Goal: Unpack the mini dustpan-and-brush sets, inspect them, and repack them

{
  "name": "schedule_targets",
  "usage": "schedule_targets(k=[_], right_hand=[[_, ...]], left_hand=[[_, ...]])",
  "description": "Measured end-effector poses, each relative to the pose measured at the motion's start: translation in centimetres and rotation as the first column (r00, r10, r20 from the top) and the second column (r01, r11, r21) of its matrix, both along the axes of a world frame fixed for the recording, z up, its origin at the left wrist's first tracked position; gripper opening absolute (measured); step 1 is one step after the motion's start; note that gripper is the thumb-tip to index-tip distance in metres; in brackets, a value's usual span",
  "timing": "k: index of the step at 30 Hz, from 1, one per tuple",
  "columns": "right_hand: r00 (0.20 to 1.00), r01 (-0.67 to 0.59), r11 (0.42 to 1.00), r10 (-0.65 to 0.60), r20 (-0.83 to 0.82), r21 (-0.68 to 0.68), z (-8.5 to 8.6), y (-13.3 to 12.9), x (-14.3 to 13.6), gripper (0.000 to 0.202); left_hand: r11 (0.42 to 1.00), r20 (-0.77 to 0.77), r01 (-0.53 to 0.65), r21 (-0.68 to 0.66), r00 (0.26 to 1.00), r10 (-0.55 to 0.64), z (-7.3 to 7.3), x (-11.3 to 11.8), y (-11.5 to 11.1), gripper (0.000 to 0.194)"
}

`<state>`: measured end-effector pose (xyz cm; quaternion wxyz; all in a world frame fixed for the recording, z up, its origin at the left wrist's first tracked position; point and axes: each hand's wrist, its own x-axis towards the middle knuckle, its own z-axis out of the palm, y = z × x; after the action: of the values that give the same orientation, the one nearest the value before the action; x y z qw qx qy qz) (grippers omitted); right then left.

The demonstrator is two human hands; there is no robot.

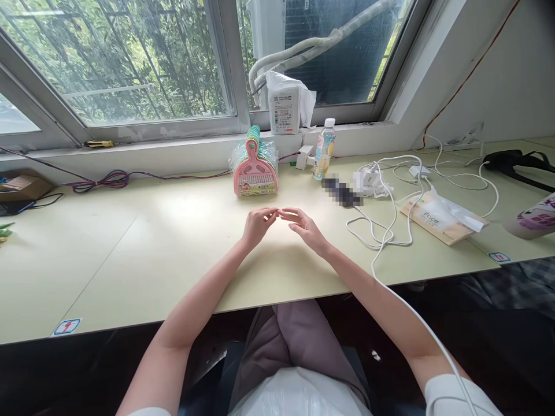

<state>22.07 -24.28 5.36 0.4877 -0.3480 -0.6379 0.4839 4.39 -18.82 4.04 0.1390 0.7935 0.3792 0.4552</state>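
Note:
My left hand (pixel 258 226) and my right hand (pixel 309 230) meet at their fingertips just above the pale table (pixel 173 254). The left fingers are loosely bent, with the thumb close beneath them. On the right, the fingers stretch toward the left hand and the thumb stands apart. Neither hand shows anything held. Straight beyond them stands a stack of small dustpans (pixel 255 171), pink at the front and green behind, partly wrapped in clear plastic with a printed label.
Right of the dustpans are a drink bottle (pixel 324 149), a blurred dark object (pixel 341 192), a white charger (pixel 370 180), looping white cables (pixel 395 231) and a tissue pack (pixel 442 216). A box (pixel 284 110) and yellow cutter (pixel 99 144) rest on the sill. Bundled wires (pixel 104 182) lie left.

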Motion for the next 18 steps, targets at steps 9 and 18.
schedule_targets(k=[9,18], right_hand=[[0.963,0.045,0.987,-0.083,-0.256,-0.153,0.6,-0.2,1.3,0.043],[0.911,-0.113,0.961,0.0,-0.412,-0.25,0.8,0.1,2.1,0.039]], left_hand=[[0.956,0.089,-0.121,-0.269,0.985,0.15,0.3,-1.7,1.3,0.023],[0.941,0.167,-0.052,-0.335,0.979,0.114,-0.3,-2.1,1.9,0.026]])
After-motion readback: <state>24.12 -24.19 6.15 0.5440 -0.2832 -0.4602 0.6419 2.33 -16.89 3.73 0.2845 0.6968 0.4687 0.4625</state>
